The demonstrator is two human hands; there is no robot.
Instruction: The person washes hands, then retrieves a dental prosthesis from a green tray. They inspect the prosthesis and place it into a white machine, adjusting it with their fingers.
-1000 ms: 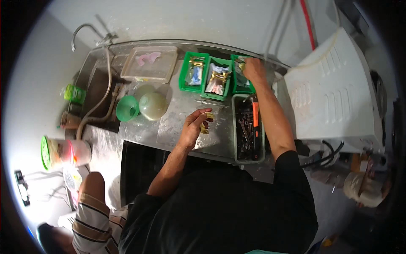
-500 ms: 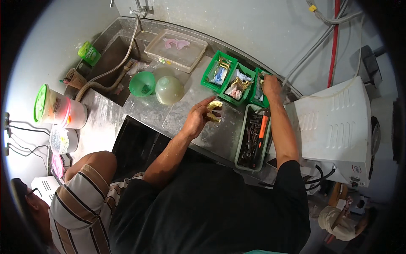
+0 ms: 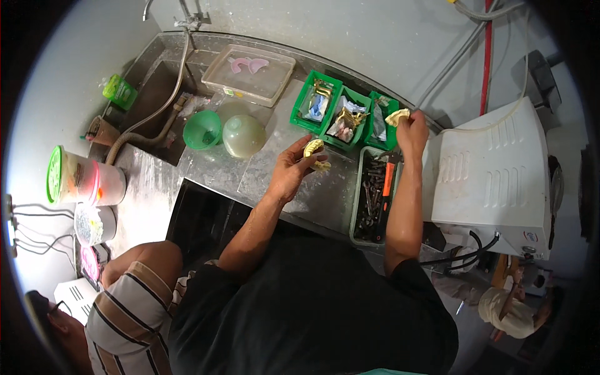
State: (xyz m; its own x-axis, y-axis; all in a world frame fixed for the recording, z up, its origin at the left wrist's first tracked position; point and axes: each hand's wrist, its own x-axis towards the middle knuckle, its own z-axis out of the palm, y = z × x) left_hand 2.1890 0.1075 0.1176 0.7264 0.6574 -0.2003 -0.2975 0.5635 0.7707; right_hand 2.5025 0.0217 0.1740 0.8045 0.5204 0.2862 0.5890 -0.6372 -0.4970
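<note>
My left hand (image 3: pixel 290 170) is closed on a yellow horseshoe-shaped dental cast (image 3: pixel 313 148), held over the steel counter (image 3: pixel 269 181). Its fingers curl round the near side of the cast. Over the rightmost green tray (image 3: pixel 390 99), my right hand (image 3: pixel 412 134) pinches a second pale yellow dental cast (image 3: pixel 397 117). Beside it, the middle green tray (image 3: pixel 342 139) holds gold-coloured pieces and crumpled wrapping. In the left green tray (image 3: pixel 299 115) lie gold-coloured pieces and something blue.
A long tray of tools (image 3: pixel 354 212) with an orange-handled tool stands below the green ones. Left are a green bowl (image 3: pixel 202 130), a pale rubber bowl (image 3: pixel 244 135), a lidded box (image 3: pixel 215 81) and a sink with a hose. A white machine (image 3: pixel 487 175) stands right; a person in stripes (image 3: pixel 140 306) sits left.
My right hand has come up out of the rightmost green tray, and a pale yellow dental cast now shows in its fingers. The left hand has turned its cast slightly. The view has shifted a little.
</note>
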